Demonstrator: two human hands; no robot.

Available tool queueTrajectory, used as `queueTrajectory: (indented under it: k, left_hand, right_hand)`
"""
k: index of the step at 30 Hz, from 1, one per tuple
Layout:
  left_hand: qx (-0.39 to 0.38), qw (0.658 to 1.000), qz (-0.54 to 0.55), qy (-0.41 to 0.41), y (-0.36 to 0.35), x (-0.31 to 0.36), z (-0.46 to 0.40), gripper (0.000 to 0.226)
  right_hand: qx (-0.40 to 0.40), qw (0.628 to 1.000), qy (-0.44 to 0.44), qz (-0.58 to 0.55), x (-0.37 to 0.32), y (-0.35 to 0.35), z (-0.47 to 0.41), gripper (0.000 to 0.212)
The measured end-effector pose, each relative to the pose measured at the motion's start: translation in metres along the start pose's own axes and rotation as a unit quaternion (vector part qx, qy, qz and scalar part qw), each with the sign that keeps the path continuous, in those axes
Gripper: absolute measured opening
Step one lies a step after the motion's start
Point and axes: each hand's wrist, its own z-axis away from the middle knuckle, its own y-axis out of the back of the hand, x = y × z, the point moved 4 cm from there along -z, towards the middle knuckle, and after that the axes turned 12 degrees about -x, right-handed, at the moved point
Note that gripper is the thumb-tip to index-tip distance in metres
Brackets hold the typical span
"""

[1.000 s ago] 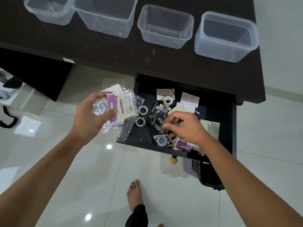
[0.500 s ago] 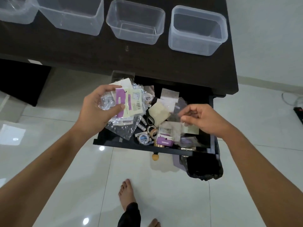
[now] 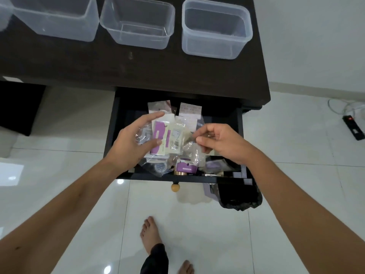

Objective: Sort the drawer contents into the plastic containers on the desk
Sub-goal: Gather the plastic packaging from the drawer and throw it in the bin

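The black drawer (image 3: 112, 135) stands open under the dark desk (image 3: 138, 66). My left hand (image 3: 131, 144) grips a stack of clear plastic packets (image 3: 167, 138) with purple and cream cards, held above the drawer. My right hand (image 3: 219, 142) pinches a small clear packet (image 3: 192, 149) at the stack's right edge. Below them in the drawer lie tape rolls (image 3: 160, 167), a purple-labelled packet (image 3: 185, 167) and pale paper packets (image 3: 190, 110). Three clear plastic containers stand on the desk: a left one (image 3: 59, 20), a middle one (image 3: 138, 22), a right one (image 3: 215, 30). All three look empty.
A round wooden knob (image 3: 175, 187) sticks out of the drawer front. A black bag-lined bin (image 3: 240, 196) sits on the floor under the drawer's right corner. A power strip (image 3: 353, 128) and cable lie on the white tiles at right. My bare feet (image 3: 151, 232) are below.
My right hand has lifted out of the drawer with a clear packet and come left to the stack. My left hand with the stack has moved right, over the drawer.
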Motion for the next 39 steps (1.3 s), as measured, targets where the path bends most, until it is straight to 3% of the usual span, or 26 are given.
queueTrajectory:
  k: [7, 16, 19, 23, 25, 29, 33, 39]
  left_hand:
    - [-0.008, 1.0, -0.009, -0.019, -0.007, 0.0, -0.01, 0.053]
    - [0.093, 0.995, -0.014, -0.027, 0.009, -0.013, -0.013, 0.042]
    - [0.131, 0.991, -0.003, -0.033, 0.016, -0.016, -0.01, 0.039]
    - [0.16, 0.986, 0.015, -0.039, 0.02, -0.015, -0.009, 0.039]
    - [0.151, 0.988, 0.019, -0.033, 0.019, -0.015, -0.01, 0.038]
    - [0.145, 0.989, 0.02, -0.029, 0.018, -0.015, -0.01, 0.038]
    - [0.147, 0.988, 0.025, -0.026, 0.019, -0.018, -0.01, 0.039]
    - [0.15, 0.988, 0.018, -0.022, 0.02, -0.018, -0.01, 0.039]
  right_hand:
    - [0.077, 0.996, 0.008, -0.043, -0.001, -0.012, -0.018, 0.041]
    - [0.078, 0.996, 0.007, -0.042, 0.014, 0.0, -0.015, 0.031]
    - [0.066, 0.996, -0.025, 0.055, 0.027, -0.002, -0.017, 0.025]
    - [0.02, 0.971, -0.066, 0.227, 0.041, -0.018, -0.023, 0.055]
    - [0.017, 0.954, -0.067, 0.292, 0.044, -0.022, -0.027, 0.056]
    - [0.005, 0.956, -0.054, 0.288, 0.041, -0.021, -0.03, 0.045]
    - [-0.005, 0.946, -0.062, 0.319, 0.039, -0.019, -0.029, 0.076]
    - [-0.015, 0.959, -0.037, 0.279, 0.038, -0.015, -0.028, 0.033]
